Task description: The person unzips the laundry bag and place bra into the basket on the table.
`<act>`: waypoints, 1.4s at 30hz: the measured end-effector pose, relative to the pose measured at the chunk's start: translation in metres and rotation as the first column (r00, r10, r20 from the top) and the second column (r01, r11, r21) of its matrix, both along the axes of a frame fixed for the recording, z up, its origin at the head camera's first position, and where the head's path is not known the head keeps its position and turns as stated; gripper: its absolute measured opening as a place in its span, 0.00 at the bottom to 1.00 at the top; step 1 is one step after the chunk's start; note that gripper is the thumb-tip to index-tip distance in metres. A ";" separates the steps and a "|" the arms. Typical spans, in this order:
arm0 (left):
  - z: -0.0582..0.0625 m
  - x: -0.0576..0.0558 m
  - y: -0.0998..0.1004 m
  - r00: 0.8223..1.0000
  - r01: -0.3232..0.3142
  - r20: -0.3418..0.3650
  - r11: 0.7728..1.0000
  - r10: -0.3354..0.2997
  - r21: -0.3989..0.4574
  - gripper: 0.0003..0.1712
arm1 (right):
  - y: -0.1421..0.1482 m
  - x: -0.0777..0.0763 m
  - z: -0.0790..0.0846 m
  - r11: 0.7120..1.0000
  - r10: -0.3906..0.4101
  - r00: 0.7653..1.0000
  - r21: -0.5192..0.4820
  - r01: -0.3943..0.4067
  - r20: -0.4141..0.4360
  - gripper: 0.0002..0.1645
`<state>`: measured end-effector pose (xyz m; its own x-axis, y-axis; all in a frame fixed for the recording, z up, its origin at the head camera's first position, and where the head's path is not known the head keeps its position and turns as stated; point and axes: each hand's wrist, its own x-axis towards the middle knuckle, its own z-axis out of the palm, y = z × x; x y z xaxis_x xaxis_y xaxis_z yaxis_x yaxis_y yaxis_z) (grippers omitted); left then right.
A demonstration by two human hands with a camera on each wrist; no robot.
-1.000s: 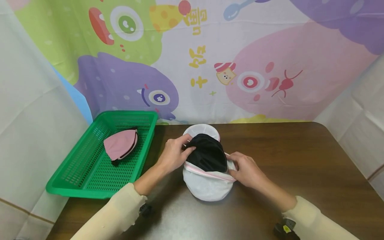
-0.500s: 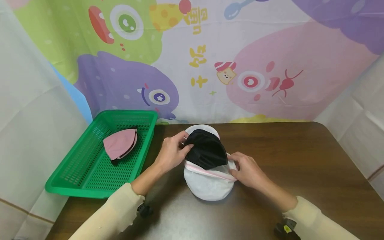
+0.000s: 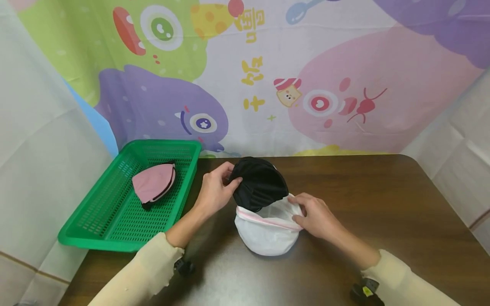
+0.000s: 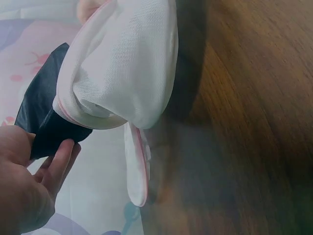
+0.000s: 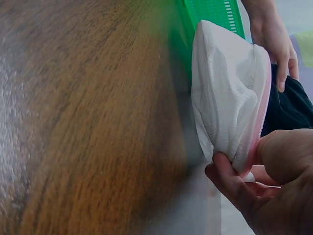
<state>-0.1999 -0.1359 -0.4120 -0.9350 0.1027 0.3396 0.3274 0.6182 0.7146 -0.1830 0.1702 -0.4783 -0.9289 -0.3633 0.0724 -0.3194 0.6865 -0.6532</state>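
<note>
In the head view a white mesh laundry bag (image 3: 266,240) with a pink zip edge stands on the table, its mouth spread open. My right hand (image 3: 315,214) pinches the right side of its rim. My left hand (image 3: 216,185) pinches the left edge of a rounded piece of black fabric (image 3: 258,182), its kind unclear. That fabric tilts up over the far side of the mouth, with its lower edge right at the rim. In the left wrist view my thumb and fingertips take the fabric (image 4: 44,112) from either side.
A green perforated basket (image 3: 115,233) stands at the left, holding a pink half-round fabric item (image 3: 153,182) with dark edging. Behind the bag lies a flat white mesh piece (image 4: 136,171) with pink trim. A patterned curtain (image 3: 260,127) hangs along the table's far edge.
My left hand has drawn the black fabric up and to the left, out of the bag's mouth, so more of the white inside shows. My right hand keeps its hold on the rim.
</note>
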 end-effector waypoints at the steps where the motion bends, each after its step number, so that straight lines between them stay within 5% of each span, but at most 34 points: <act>1: 0.000 0.000 0.000 1.000 -0.005 0.004 1.000 0.005 0.004 0.07 | -0.003 0.005 0.011 1.000 -0.007 1.000 0.007 0.007 0.024 0.31; 4: 0.000 0.000 -0.001 0.999 -0.037 0.025 0.999 0.036 0.027 0.07 | -0.004 0.007 0.015 1.000 -0.007 1.000 0.008 0.007 0.011 0.31; 11: 0.001 0.000 -0.004 0.981 -0.137 0.157 0.982 0.116 0.133 0.07 | 0.010 -0.010 -0.025 0.996 0.043 0.992 -0.067 -0.051 -0.117 0.28; 16: 0.001 0.000 -0.006 0.972 -0.157 0.206 0.967 0.116 0.198 0.07 | 0.015 -0.019 -0.041 0.996 0.050 0.985 -0.068 -0.062 -0.163 0.28; 25: -0.001 0.003 -0.005 0.963 -0.158 0.249 0.962 0.101 0.221 0.06 | 0.000 0.003 0.007 0.999 0.014 0.999 -0.034 -0.015 -0.048 0.29; 34: 0.004 0.010 -0.002 0.950 -0.161 0.300 0.963 0.091 0.217 0.06 | 0.019 -0.032 -0.064 0.999 0.026 0.981 -0.040 -0.035 -0.194 0.31; 42: 0.005 0.011 -0.005 0.929 -0.159 0.367 0.952 0.055 0.261 0.06 | 0.017 -0.026 -0.055 0.996 0.035 0.981 -0.076 -0.050 -0.190 0.31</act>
